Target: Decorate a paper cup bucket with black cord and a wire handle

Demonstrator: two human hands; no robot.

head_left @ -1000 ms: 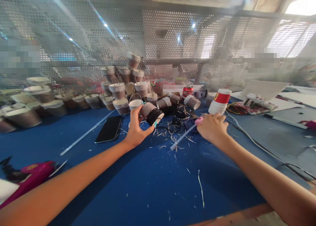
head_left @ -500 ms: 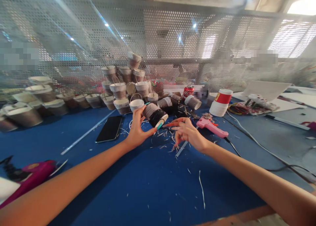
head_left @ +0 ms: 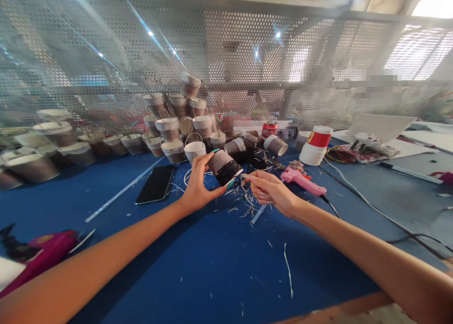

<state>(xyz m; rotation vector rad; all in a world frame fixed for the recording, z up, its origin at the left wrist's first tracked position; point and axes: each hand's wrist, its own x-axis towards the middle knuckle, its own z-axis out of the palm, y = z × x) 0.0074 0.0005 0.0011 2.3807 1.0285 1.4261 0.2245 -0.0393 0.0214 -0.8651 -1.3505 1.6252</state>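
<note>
The left hand [head_left: 196, 183] is half open, thumb and fingers bent round the cup [head_left: 222, 164] in the middle, just above the desk [head_left: 212, 258]. The cup is tipped, perhaps so its end at four o'clock is easy for the right hand [head_left: 266, 188] to reach. That hand's fingertips are pinched by the end; any thin bit between them is hard to tell. The pink glue gun [head_left: 303, 180] lies near, at three o'clock. The cup looks brownish-gray, with a black band and pale rim.
</note>
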